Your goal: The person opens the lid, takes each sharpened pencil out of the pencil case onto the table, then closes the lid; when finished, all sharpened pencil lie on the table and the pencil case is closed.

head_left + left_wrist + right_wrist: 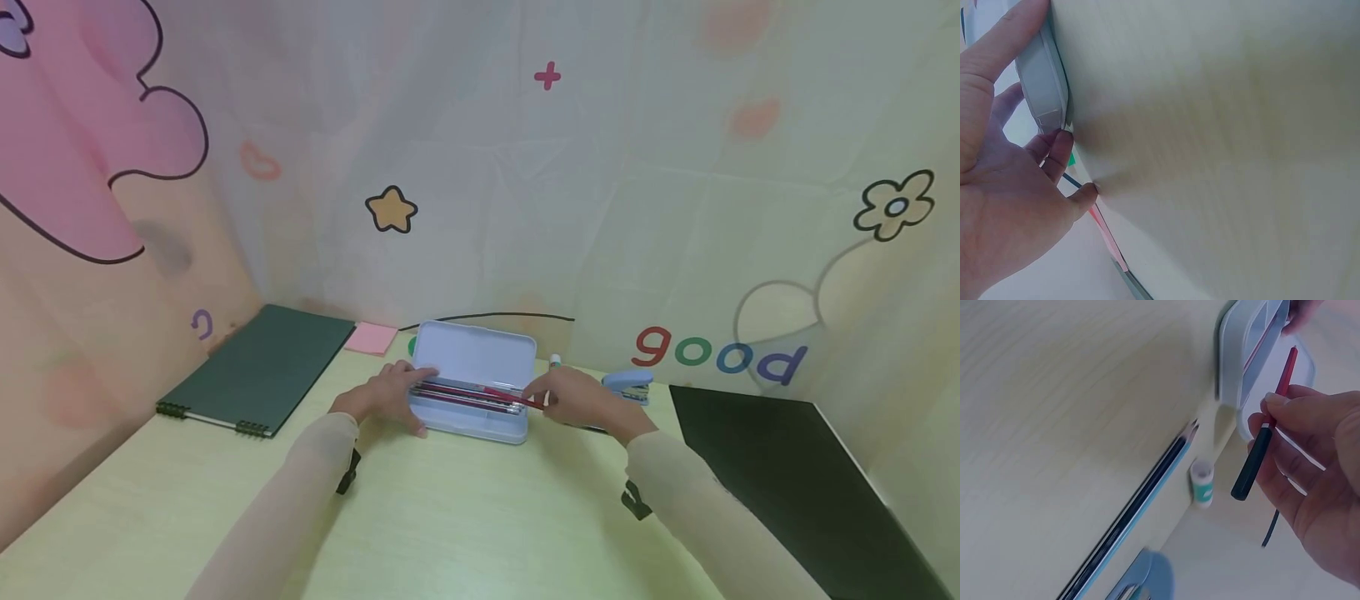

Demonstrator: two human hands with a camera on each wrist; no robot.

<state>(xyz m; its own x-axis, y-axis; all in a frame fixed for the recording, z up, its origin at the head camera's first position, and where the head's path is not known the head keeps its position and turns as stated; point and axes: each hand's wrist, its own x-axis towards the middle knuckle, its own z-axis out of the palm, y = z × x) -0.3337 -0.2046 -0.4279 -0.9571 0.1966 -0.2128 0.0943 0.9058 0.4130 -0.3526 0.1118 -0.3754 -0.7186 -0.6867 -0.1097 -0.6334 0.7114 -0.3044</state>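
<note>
A pale pencil case (468, 425) lies with its lid raised, several pencils or pens along its tray. My left hand (386, 392) holds the case's left end. In the left wrist view, the thumb lies along the case (1044, 75) while other fingertips reach its corner. With thumb and fingers, my right hand (573, 398) pinches a slim red pen with a dark end over the right end of the case. The right wrist view shows the pen (1282, 384) tilted, its red tip towards the case, the dark end beyond the fingers.
Right of the case are two dark pencils (1141, 494), a small white-and-green tube (1202, 482) and a blue stapler (628, 382). A dark green spiral notebook (262, 367) and pink sticky notes (371, 338) lie left. A black mat (787, 467) covers the right side.
</note>
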